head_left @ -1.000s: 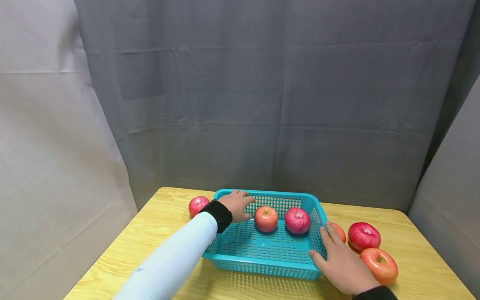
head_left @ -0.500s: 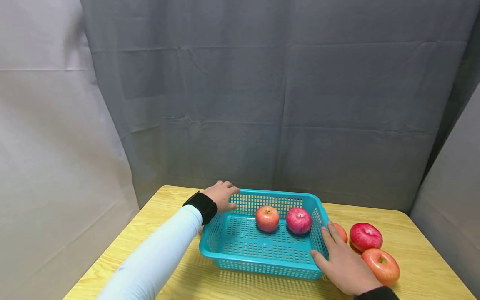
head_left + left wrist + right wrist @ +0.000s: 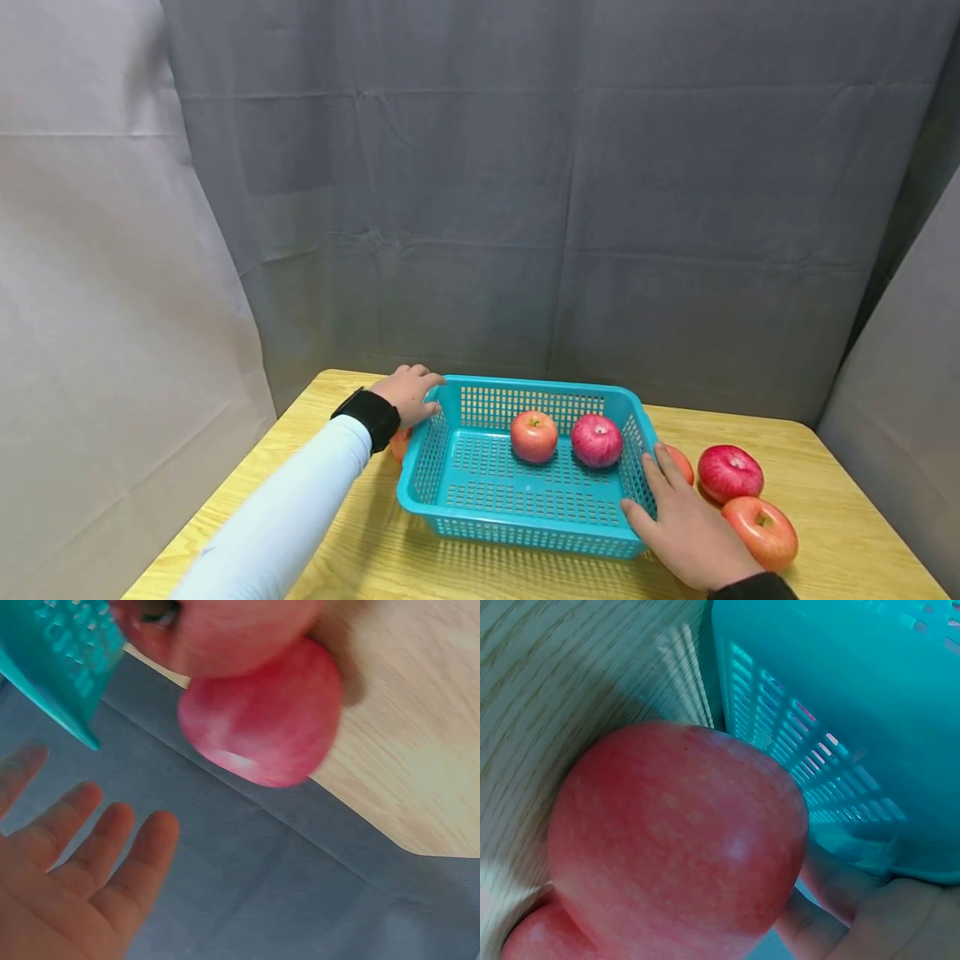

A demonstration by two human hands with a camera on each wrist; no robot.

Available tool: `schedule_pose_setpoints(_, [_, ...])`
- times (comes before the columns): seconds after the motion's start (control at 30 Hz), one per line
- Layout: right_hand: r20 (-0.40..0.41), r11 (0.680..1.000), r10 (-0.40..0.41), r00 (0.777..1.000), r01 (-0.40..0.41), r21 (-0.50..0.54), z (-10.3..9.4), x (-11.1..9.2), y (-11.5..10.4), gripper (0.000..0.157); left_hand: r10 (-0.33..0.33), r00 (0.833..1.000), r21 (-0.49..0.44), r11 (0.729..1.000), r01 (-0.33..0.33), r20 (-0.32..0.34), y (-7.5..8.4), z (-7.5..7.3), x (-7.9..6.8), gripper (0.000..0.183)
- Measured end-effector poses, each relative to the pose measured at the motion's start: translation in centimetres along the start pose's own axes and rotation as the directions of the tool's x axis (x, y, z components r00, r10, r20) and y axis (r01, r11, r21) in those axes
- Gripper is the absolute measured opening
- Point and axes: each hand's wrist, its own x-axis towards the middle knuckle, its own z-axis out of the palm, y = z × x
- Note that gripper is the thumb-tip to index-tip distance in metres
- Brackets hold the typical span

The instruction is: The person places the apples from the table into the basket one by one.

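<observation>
Two apples sit in the blue-green plastic basket [image 3: 525,533]: a red-orange apple [image 3: 533,437] and a pinkish-red apple [image 3: 596,441]. My left hand [image 3: 407,395] hovers at the basket's back left corner with fingers spread and nothing held. Beneath its wrist, an orange-red apple [image 3: 400,444] shows in part. The left wrist view has it as a large apple [image 3: 232,634] touching a pinker apple [image 3: 262,720]. My right hand [image 3: 690,525] rests along the basket's right rim with fingers extended. In the right wrist view, its fingers [image 3: 832,877] lie between the basket wall and a big apple [image 3: 679,840].
Right of the basket lie a dark pink apple [image 3: 730,473], a larger red-orange apple [image 3: 761,532] and an apple [image 3: 679,464] partly behind my right fingers. The wooden table [image 3: 330,442] ends at a grey cloth backdrop [image 3: 480,208].
My left hand has moved left from above the basket's inside to past its left rim. The right hand stays at the right rim. The basket's apples have kept their places.
</observation>
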Motion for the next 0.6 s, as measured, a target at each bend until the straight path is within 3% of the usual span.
schedule_pose_setpoints(0.27, [-0.010,1.000,-0.010,1.000,0.010,0.001,0.0,0.0,0.1,0.094,-0.097,0.995,-0.017,0.995,0.097,-0.004,-2.5,0.9,-0.5,0.046])
schedule_pose_setpoints(0.6, [-0.002,1.000,-0.001,1.000,0.001,0.009,0.2,0.0,0.5,0.094,-0.142,0.990,-0.076,0.987,0.141,-0.019,-4.6,4.1,0.0,0.052])
